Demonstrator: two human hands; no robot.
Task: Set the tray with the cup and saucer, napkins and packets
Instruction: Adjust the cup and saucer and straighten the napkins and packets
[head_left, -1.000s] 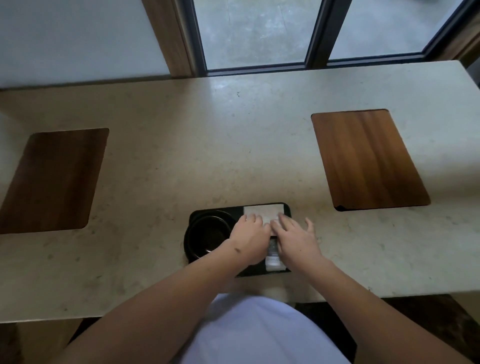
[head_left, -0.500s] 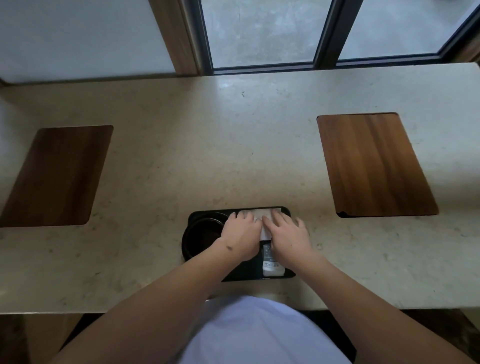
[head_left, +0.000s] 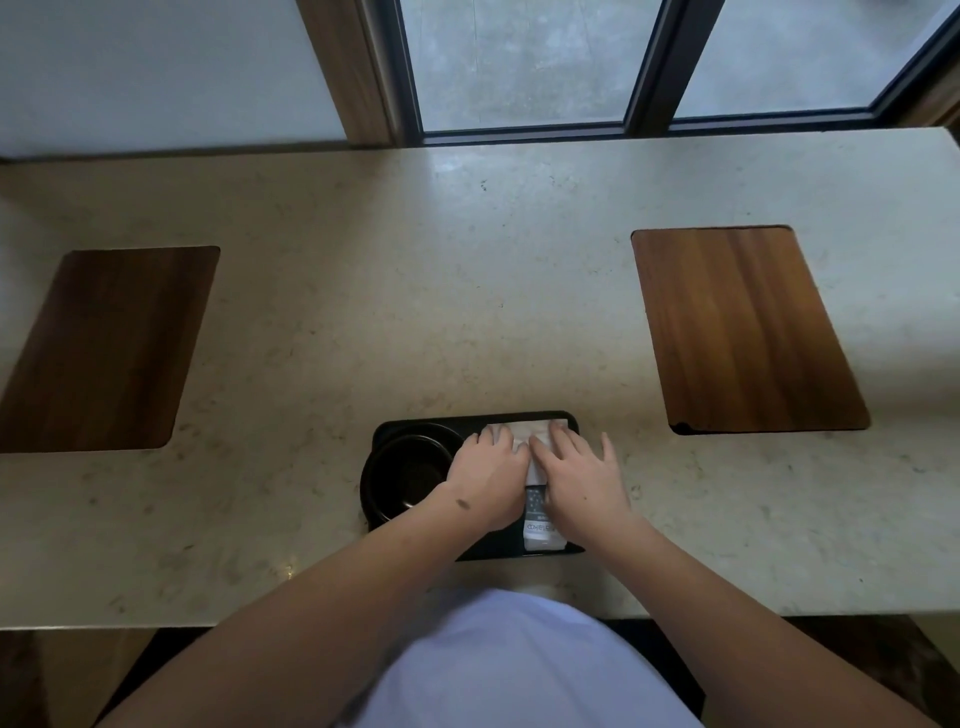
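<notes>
A black tray (head_left: 385, 432) lies at the front centre of the pale stone counter (head_left: 415, 286). On its left side stands a black cup (head_left: 405, 478); its saucer is hard to tell apart beneath it. White napkins (head_left: 522, 432) lie at the tray's back right. Printed packets (head_left: 540, 530) lie in front of them, partly under my hands. My left hand (head_left: 485, 478) rests on the napkins' left edge with its fingers curled. My right hand (head_left: 582, 478) lies flat on the napkins' right part, with the fingers spread and the thumb out to the right.
Two dark wooden panels are set into the counter, one at the far left (head_left: 104, 348) and one at the right (head_left: 743, 332). A window with dark frames (head_left: 644, 67) runs behind the counter. The counter's front edge is right at my body.
My hands have drawn closer together on the napkins and now cover more of them. The tray, cup and packets have stayed in place.
</notes>
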